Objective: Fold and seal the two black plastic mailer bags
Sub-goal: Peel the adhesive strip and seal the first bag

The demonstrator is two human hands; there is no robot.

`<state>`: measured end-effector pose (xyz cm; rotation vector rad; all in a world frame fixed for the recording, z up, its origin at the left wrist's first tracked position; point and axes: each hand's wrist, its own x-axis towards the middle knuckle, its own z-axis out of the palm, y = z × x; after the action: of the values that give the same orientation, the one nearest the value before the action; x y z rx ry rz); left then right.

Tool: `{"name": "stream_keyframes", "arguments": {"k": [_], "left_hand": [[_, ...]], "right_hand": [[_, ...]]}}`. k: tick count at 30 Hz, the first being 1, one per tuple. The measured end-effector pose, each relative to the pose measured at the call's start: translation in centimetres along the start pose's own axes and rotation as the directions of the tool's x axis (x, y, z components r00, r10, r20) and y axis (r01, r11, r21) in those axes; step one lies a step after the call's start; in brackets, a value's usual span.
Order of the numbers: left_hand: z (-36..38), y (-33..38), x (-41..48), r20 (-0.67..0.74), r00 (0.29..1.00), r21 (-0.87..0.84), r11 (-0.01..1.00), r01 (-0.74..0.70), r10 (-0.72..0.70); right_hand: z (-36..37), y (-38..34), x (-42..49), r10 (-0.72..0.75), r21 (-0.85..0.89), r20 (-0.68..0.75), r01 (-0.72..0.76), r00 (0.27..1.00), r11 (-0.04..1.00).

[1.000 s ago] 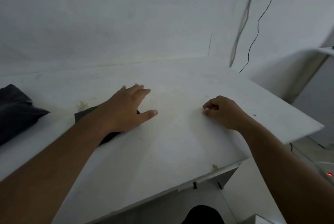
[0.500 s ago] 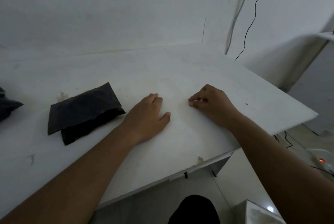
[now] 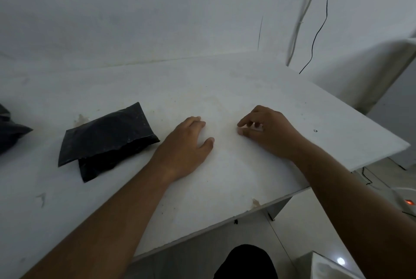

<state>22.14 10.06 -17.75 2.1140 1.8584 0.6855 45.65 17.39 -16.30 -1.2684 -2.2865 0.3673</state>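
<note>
The left hand lies flat on the white table, fingers straight and holding nothing. The right hand rests close beside it, apart from it, with loosely curled fingers whose tips touch the surface; it grips nothing visible. Neither hand contacts a bag. Count: two black mailer bags, two hands, one table. The nearer mailer bag lies just left of the left hand, folded over on itself; whether its flap is sealed cannot be determined. The second mailer bag sits well apart at the left edge of view, mostly cut off, condition unknown. Judged step: a pause between bags, or completion. If the far bag is unsealed, the next move requires a leftward reach, a two-handed fold and firm pressure along the flap.
</note>
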Motion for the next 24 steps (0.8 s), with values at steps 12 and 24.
{"name": "stream_keyframes", "arguments": {"k": [12,24], "left_hand": [[0.1,-0.6,0.2,-0.083,0.997,-0.053,0.999,0.004,-0.009],[0.3,-1.0,0.3,-0.123,0.992,-0.083,0.996,-0.019,0.009]], "right_hand": [[-0.3,-0.7,-0.2,-0.255,-0.387,0.123,0.283,0.959,0.878],[-1.5,-1.0,0.4,-0.119,-0.240,0.159,0.156,0.980,0.958]]}}
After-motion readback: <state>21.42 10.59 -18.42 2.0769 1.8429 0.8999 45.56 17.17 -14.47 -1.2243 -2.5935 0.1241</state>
